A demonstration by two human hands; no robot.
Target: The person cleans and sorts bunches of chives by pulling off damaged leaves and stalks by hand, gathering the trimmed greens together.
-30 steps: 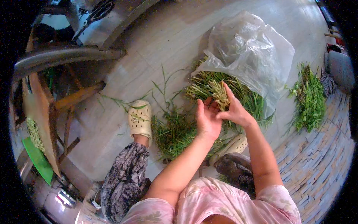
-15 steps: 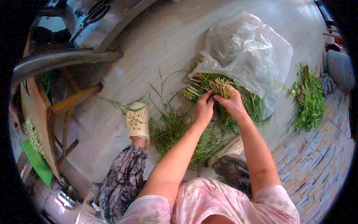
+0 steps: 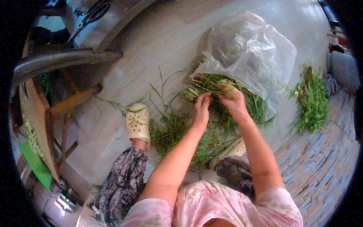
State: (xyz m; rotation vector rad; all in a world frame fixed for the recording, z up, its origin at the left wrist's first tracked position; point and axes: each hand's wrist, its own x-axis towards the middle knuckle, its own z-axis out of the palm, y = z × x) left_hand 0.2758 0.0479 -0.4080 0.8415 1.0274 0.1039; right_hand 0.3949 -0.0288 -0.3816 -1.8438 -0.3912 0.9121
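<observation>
My right hand (image 3: 235, 104) is closed around a bundle of green stems (image 3: 227, 89), their pale cut ends pointing up and away from me. Just left of it, my left hand (image 3: 202, 109) is apart from the bundle, fingers curled and drawn together; anything small between them is too fine to make out. Behind and beneath both hands lies a larger heap of cut greens (image 3: 196, 89), partly covered by a clear plastic bag (image 3: 253, 53). Loose grassy stalks (image 3: 172, 130) are strewn on the floor between my feet.
A separate bunch of leafy greens (image 3: 312, 100) lies on the right. My feet wear cream clogs (image 3: 137, 123). At left stand a wooden stool or chair leg (image 3: 75, 100) and a curved dark metal bar (image 3: 72, 60). Scissors (image 3: 90, 17) rest on a surface at upper left.
My left hand has come away from the bundle, slightly left and toward me. My right hand still grips the bundle, which has tilted and is a little blurred.
</observation>
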